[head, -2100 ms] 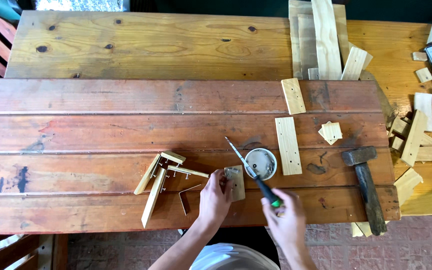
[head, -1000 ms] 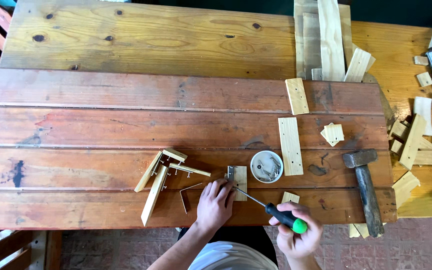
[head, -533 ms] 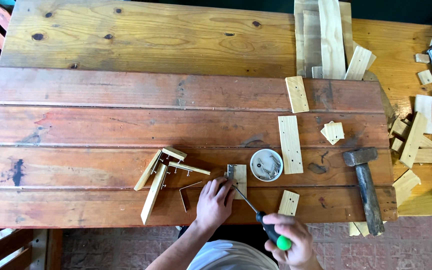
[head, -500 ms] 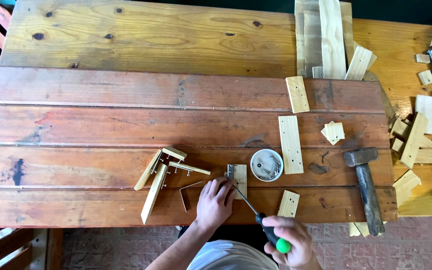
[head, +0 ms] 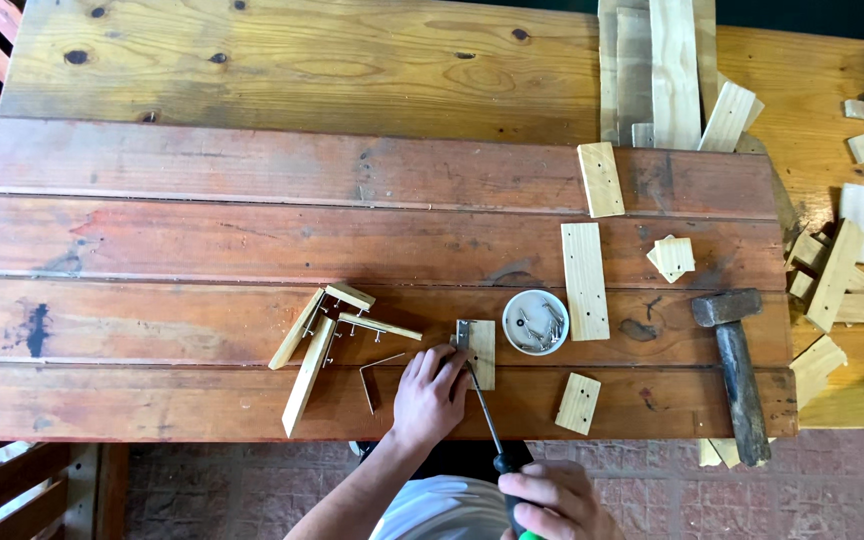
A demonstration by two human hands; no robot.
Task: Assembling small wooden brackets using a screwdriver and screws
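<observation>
head view — red plank table point(head: 252, 240) over brick floor point(head: 752, 490); right hand point(head: 552, 500) fisted on screwdriver point(head: 487, 420).

Single head-worn view, straight down over the wooden table point(head: 252, 240), fairly high.

A small wood block point(head: 479, 352) is lying near the front edge of the worktop point(head: 202, 230), with the left hand point(head: 429, 397) resting just in front of it, fingers point(head: 449, 362) touching it. The right hand point(head: 547, 500) is sitting nearer the person, off the worktop, holding a screwdriver point(head: 487, 420) whose tip is reaching up to the block. Just right of the block a round dish of screws point(head: 535, 322) is standing; farther right a hammer point(head: 737, 370) is lying. Left of the hand, a bent wire point(head: 377, 378) and a slat assembly point(head: 324, 345) are lying.
</observation>
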